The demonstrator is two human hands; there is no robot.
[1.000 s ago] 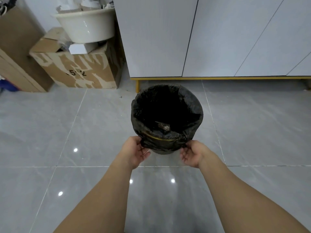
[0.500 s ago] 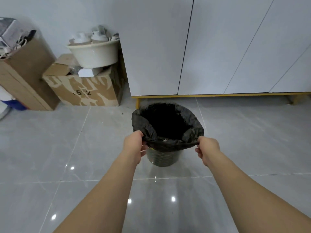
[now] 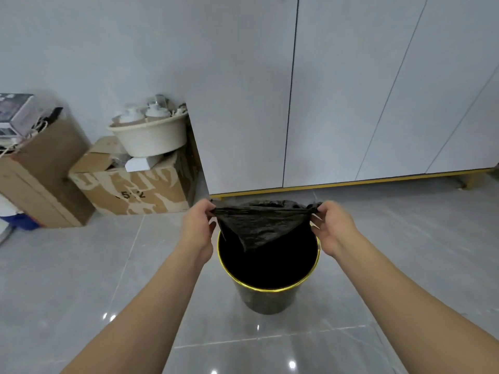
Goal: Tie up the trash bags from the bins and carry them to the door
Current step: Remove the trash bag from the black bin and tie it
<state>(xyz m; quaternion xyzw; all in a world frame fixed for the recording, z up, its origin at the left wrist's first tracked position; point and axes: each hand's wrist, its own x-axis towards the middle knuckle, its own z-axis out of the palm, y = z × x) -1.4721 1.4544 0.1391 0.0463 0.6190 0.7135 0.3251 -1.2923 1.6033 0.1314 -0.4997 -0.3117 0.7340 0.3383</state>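
Observation:
A black trash bag (image 3: 259, 228) hangs stretched between my two hands above a round dark bin (image 3: 267, 298) with a yellow rim. My left hand (image 3: 198, 225) pinches the bag's left edge. Its right edge is gripped by my right hand (image 3: 333, 228). The bag's mouth is pulled flat and taut, and its lower part sags toward the bin's opening. The bin stands on the grey tiled floor right in front of me. What the bag holds is hidden.
White cabinet doors (image 3: 351, 90) on a yellow base stand right behind the bin. At the left are two cardboard boxes (image 3: 135, 187), one carrying a cream basin (image 3: 151, 139) with containers. Glossy grey tiles (image 3: 81, 279) spread around the bin.
Both hands have lifted the bag's rim off the bin and pulled it up and outward, so the yellow rim shows. The view has tilted upward.

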